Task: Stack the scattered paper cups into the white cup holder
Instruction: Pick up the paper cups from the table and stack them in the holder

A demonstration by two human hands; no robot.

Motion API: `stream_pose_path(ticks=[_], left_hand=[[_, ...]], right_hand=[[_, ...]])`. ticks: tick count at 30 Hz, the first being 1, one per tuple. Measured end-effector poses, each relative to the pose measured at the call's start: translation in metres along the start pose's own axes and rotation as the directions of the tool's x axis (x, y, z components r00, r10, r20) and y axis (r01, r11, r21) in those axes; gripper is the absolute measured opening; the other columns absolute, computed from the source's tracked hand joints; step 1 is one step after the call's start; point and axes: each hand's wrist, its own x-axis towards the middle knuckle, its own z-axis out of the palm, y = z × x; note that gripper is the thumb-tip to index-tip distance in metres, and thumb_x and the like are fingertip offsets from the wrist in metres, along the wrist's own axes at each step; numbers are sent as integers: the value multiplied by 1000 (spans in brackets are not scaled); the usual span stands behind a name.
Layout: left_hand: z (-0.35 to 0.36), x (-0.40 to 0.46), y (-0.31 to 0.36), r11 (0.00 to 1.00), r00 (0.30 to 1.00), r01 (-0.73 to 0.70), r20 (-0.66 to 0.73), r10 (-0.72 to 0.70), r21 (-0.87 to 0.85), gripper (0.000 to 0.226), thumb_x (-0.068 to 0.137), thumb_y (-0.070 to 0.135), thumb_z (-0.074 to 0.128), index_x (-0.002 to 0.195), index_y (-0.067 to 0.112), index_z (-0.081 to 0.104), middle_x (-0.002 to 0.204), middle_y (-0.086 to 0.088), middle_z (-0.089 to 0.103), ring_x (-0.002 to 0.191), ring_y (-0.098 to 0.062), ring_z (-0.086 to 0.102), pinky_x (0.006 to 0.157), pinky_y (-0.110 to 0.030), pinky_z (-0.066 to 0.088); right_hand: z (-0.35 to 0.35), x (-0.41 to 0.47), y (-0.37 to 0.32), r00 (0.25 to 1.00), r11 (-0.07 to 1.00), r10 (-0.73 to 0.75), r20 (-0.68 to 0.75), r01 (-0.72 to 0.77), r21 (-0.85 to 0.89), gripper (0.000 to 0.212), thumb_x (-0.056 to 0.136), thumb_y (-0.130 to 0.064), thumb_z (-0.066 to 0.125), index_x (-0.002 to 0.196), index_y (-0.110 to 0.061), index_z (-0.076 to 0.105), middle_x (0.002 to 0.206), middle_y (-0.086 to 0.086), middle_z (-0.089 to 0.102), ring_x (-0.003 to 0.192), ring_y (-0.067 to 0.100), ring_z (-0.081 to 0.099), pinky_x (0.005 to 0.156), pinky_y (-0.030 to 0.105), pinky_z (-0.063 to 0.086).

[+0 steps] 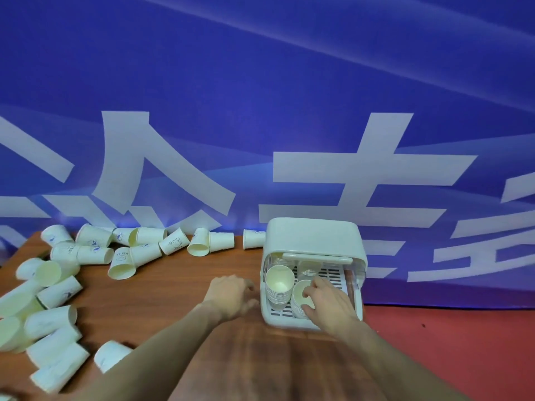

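Observation:
The white cup holder [314,235] stands at the right end of the wooden table, its front open. Inside it two stacks of paper cups show: a taller left stack [279,282] and a right stack [301,299]. My right hand [330,305] reaches into the holder and its fingers curl over the rim of the right stack's top cup. My left hand [231,293] rests over the table just left of the holder with relaxed fingers, holding nothing. Many scattered paper cups [121,261] lie on their sides across the table's left and back.
The wooden table [179,287] ends at the right, beyond the holder, where red floor [451,342] shows. A blue banner wall [289,111] with large white characters stands right behind the table. Loose cups crowd the left edge [49,322].

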Motion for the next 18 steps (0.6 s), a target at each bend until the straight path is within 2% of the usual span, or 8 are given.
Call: stream_pose_path(ticks=[4,9,12,18], left_hand=[[-17,-13,-10,998,996,56,-70,-57,-16,42,88,61,54,121,37,60,107,7,68,102,-19,62,85,-35,48],[-25,-50,-36,987,980,158,-119,-160,-23,43,86,62,54,121,37,59,103,9,68,101,-17,62,82,-34,48],[-23,-82,-55,970,960,240,-143,-242,-29,44,85,64,53,121,38,58,101,10,69,98,-17,64,78,-33,48],[-14,-146,-109,912,899,408,-158,-410,-44,44,85,65,53,120,38,59,104,9,69,97,-17,64,77,-33,50]], right_hand=[[-22,12,-23,991,997,-78,-105,79,4,32,95,-41,51,120,-24,62,120,-4,50,114,17,49,85,31,43],[-35,22,-68,966,976,-216,-143,218,-1,30,95,-43,52,114,-23,64,117,-5,51,114,17,49,85,33,44],[-34,29,-97,939,947,-317,-134,322,14,28,94,-43,52,108,-22,64,110,-4,49,109,18,49,84,33,45],[-36,41,-169,880,884,-465,-94,467,-2,27,93,-44,53,108,-24,63,110,-6,49,105,17,49,80,34,45]])
